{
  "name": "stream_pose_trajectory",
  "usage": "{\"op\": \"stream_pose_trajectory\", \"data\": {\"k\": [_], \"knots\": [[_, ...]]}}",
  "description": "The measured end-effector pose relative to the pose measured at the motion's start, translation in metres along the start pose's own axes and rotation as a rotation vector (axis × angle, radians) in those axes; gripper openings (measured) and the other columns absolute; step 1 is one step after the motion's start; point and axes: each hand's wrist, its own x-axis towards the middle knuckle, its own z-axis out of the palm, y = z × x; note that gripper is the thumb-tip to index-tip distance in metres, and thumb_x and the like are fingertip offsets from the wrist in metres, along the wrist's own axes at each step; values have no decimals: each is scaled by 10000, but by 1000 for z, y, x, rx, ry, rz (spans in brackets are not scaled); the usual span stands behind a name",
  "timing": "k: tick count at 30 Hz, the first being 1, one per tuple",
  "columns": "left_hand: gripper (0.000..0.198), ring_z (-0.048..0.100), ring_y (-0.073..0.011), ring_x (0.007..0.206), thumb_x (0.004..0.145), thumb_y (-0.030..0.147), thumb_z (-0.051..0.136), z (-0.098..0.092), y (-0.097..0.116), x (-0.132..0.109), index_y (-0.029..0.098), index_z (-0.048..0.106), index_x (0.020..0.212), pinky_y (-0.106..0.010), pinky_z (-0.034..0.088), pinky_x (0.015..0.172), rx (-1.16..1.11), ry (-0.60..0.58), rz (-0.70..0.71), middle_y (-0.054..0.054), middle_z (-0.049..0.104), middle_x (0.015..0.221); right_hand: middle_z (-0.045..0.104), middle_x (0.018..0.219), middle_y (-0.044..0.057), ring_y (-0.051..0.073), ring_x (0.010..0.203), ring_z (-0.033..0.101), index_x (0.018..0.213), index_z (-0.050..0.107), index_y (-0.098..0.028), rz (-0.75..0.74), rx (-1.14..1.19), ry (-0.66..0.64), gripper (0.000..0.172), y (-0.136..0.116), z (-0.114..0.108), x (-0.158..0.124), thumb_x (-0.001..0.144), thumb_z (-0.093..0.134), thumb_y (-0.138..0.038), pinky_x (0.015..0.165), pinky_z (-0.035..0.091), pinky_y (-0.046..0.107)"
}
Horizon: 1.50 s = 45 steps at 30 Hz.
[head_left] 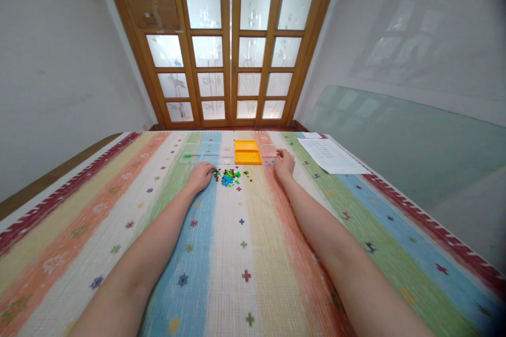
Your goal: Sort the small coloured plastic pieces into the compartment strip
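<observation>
A loose pile of small building bricks (227, 179) in blue, green, brown and yellow lies on the cloth. At its left edge, my left hand (201, 175) has its fingers bent together, the tips touching the outer pieces; what is between them is too small to make out. My right hand (285, 163) is curled with thumb and fingers close together, beside a clear compartment box (269, 151) with a few blue pieces in it. Anything in that pinch is hidden. Between the hands, behind the pile, sits a yellow divided tray (248, 152).
Another clear box (201, 154), with a green piece inside, stands left of the yellow tray. A printed paper sheet (330, 155) lies at the right. The striped tablecloth (229, 253) covers the table; wooden glazed doors (231, 52) stand beyond its far edge.
</observation>
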Motion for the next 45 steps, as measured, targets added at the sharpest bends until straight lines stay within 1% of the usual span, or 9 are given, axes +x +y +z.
{"op": "stream_pose_trajectory", "data": {"k": [5,9,12,19,25,33,39,42,45], "knots": [[269,631,-268,1114,898,182,555,-2,2,-2,227,785,1030,-417,469,1053,7,13,-19,-84,742,1089,744,1090,133,290,1008,610,1083,737,-175,-41,25,-8,369,-2,2,-1,831,469,-171,944,460,417],[228,636,-274,1080,875,196,603,-2,4,-1,224,787,1006,-429,478,1035,-4,25,-29,-85,743,1068,741,1102,148,302,1028,611,1064,744,-170,-75,54,-46,345,-14,-1,-5,848,475,-171,978,452,443],[221,642,-273,1071,876,196,614,-2,4,0,230,793,1000,-430,482,1029,-8,24,-45,-84,747,1054,749,1078,153,314,1022,610,1032,752,-166,-100,61,-66,322,-24,-3,-8,858,481,-181,966,455,454],[239,643,-265,1100,916,208,589,-1,3,-1,233,808,1009,-427,476,1048,-22,15,-34,-85,746,1085,758,1016,113,287,964,616,933,743,-199,-201,94,-106,253,-44,-3,-18,855,503,-187,925,466,420],[237,637,-266,1097,933,220,580,0,1,-1,229,806,1005,-428,474,1037,-16,17,-42,-84,745,1091,753,1024,102,280,999,630,976,750,-199,-254,95,-180,256,-57,-1,-27,873,516,-198,973,464,432],[202,638,-268,1061,922,236,595,-1,0,-1,218,792,962,-427,480,1017,-35,30,-65,-92,734,1051,760,1016,111,286,983,654,970,749,-199,-286,120,-224,242,-62,1,-31,893,520,-213,960,482,443],[229,643,-250,1053,858,152,576,-1,-7,-1,216,774,955,-407,489,1016,-102,29,-79,-70,735,1047,761,1001,107,283,962,653,961,749,-204,-277,120,-236,254,-63,2,-32,884,508,-210,922,494,429],[205,643,-244,1058,837,187,637,-6,-7,-1,223,778,982,-387,491,1015,-139,-15,-38,-61,736,1063,763,1009,103,278,961,655,968,751,-206,-279,105,-244,260,-63,2,-32,888,504,-207,919,494,422],[147,643,-244,1063,863,270,687,-10,-3,-2,226,782,966,-380,485,1015,-156,-22,-8,-64,733,1067,763,1005,103,274,958,655,963,749,-203,-289,100,-250,254,-62,3,-33,892,506,-207,915,492,417]]}}
